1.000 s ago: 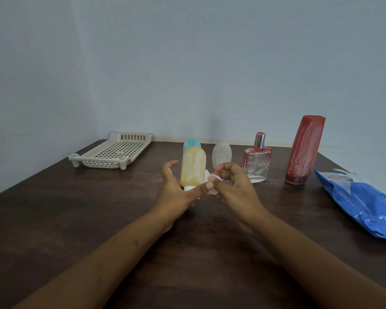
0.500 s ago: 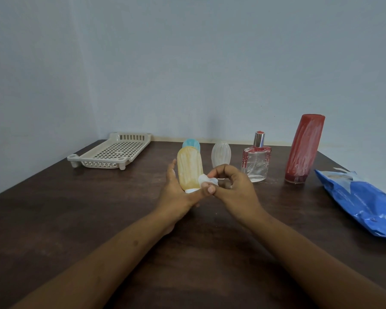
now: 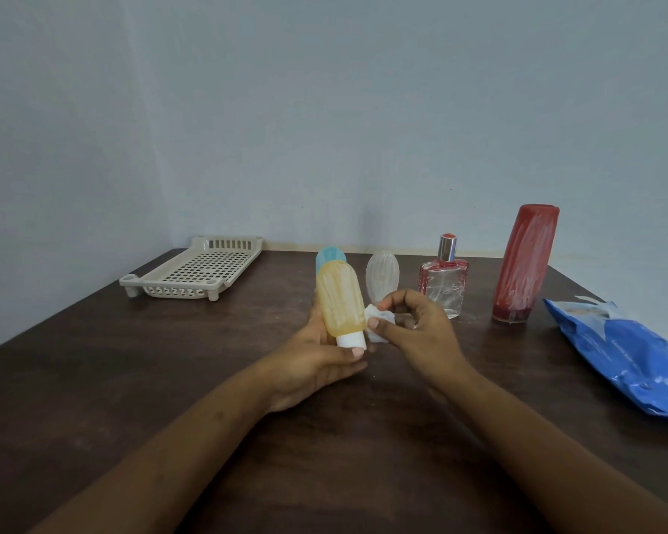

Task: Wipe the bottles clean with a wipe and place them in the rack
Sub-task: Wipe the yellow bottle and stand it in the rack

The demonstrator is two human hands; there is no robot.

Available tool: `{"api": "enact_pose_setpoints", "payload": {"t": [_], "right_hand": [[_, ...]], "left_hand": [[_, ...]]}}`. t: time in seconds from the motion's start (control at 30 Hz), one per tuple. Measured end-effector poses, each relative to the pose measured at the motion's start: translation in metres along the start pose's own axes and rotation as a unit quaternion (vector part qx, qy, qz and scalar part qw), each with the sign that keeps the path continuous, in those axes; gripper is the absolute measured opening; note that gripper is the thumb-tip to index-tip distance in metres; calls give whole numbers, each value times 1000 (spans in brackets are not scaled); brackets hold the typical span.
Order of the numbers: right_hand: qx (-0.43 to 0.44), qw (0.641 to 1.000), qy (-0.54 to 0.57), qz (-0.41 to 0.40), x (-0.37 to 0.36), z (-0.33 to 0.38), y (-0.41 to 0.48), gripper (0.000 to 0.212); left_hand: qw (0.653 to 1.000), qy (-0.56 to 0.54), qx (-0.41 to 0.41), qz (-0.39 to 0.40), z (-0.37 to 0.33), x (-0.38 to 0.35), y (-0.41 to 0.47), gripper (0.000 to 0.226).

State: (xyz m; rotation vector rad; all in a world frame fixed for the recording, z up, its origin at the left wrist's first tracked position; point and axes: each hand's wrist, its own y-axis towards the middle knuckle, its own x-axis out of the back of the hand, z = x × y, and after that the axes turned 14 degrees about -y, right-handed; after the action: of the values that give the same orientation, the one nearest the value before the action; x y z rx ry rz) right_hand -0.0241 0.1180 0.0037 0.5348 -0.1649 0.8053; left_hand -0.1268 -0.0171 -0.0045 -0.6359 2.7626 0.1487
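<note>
While our left hand [image 3: 313, 364] grips the yellow bottle [image 3: 340, 298] and our right hand [image 3: 421, 329] pinches the wipe [image 3: 371, 312], the blue bottle [image 3: 329, 255] stands half-hidden behind; dark table [image 3: 93, 379], pale wall [image 3: 324, 109].

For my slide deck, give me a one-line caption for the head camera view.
Left hand holds the orange bottle cap-down while the right hand pinches a white wipe beside it.

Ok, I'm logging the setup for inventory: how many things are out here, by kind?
bottles: 5 (orange bottle, blue bottle, clear bottle, perfume bottle, red bottle)
rack: 1
wipe: 1
wipe pack: 1
Total: 8
</note>
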Motion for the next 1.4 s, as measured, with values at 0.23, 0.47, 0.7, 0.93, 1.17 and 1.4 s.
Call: {"api": "enact_pose_setpoints", "payload": {"t": [0.23, 0.47, 0.7, 0.93, 1.17, 1.4], "right_hand": [[14, 1000, 24, 2, -1, -1, 0, 15], [55, 994, -90, -8, -5, -3, 0, 14], [112, 973, -201, -30, -4, 3, -3, 11], [117, 971, -199, -56, -3, 4, 1, 12], [179, 953, -243, -34, -6, 10, -3, 12], [166, 946, -271, -63, 0, 6, 3, 14]], "left_hand": [[999, -44, 5, -24, 0, -3, 2, 88], [998, -51, 20, -17, 0, -2, 3, 75], [998, -56, 22, -1, 0, -1, 3, 70], [999, -48, 18, 0, 2, 0, 7, 68], [998, -58, 13, 1, 1, 0, 7, 66], [1000, -28, 15, 1, 0, -3, 5, 67]]}}
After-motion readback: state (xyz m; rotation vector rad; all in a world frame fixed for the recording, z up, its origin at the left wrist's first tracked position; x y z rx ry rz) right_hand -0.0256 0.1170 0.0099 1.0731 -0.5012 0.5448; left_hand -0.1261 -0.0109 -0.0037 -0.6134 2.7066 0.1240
